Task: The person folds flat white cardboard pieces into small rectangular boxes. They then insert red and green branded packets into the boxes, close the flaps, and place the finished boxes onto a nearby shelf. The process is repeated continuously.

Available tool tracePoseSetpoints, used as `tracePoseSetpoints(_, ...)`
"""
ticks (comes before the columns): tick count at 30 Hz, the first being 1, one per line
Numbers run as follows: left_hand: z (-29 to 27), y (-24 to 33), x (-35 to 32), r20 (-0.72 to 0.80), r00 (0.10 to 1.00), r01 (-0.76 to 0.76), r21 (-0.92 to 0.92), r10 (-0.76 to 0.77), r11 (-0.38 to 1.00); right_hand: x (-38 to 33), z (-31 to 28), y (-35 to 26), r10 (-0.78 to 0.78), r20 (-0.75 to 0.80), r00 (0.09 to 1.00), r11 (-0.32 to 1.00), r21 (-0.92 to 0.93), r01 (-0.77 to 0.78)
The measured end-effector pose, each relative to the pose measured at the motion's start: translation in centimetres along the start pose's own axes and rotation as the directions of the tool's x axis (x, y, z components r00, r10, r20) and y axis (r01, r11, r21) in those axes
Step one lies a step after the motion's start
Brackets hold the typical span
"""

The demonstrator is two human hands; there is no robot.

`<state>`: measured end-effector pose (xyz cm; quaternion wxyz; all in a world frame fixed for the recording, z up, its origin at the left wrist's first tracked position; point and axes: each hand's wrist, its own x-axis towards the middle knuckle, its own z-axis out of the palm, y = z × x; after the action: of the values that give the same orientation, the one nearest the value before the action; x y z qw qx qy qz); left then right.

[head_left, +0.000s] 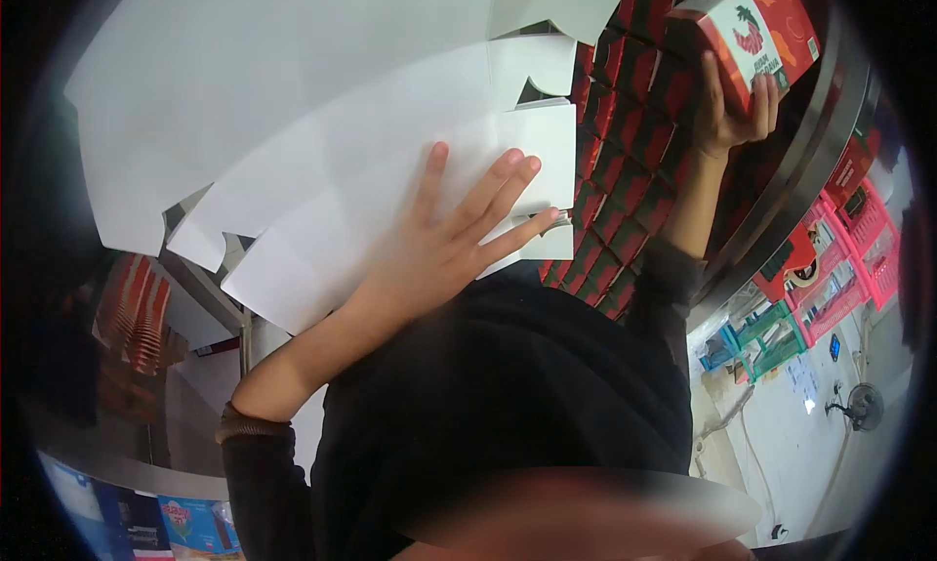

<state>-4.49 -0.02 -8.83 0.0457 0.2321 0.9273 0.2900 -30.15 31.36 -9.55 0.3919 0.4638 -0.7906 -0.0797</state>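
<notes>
My left hand (444, 234) lies flat with fingers spread on a fan of white flat carton blanks (322, 141) that fills the upper left of the view. My right hand (732, 112) is raised at the upper right and grips a folded red and white carton box (752, 29) from below. Between the two hands lies a dense stack of red flattened cartons (625, 131), seen edge on in rows. My dark sleeves and dark clothing cover the lower middle.
A curved metal rim (781, 209) borders the red cartons on the right. Pink (859, 249) and green plastic crates (771, 336) stand on a pale floor at right, with a small fan (864, 405). More red cartons (137, 317) sit at left.
</notes>
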Motion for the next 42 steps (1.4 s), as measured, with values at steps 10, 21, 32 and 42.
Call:
tracePoseSetpoints(10,0.4,0.0,0.1,0.009,0.999,0.048,-0.061,-0.048,0.997,-3.6,2.2,5.1,0.393,0.056,0.918,0.875,-0.332,-0.354)
tracePoseSetpoints(21,0.5,0.0,0.1,0.01,0.998,0.058,-0.096,-0.057,0.994,-3.4,-0.4,3.8,0.65,0.076,0.756,0.709,-0.42,-0.567)
tracePoseSetpoints(32,1.3,3.7,0.4,-0.173,0.968,0.19,0.044,-0.18,0.981,-6.4,-1.0,5.2,0.693,0.113,0.712,0.689,-0.393,-0.608)
tracePoseSetpoints(42,1.0,4.0,4.0,-0.099,0.965,0.243,-0.031,-0.245,0.97,-4.1,-1.6,-3.1,0.745,0.223,0.629,0.652,-0.041,-0.758)
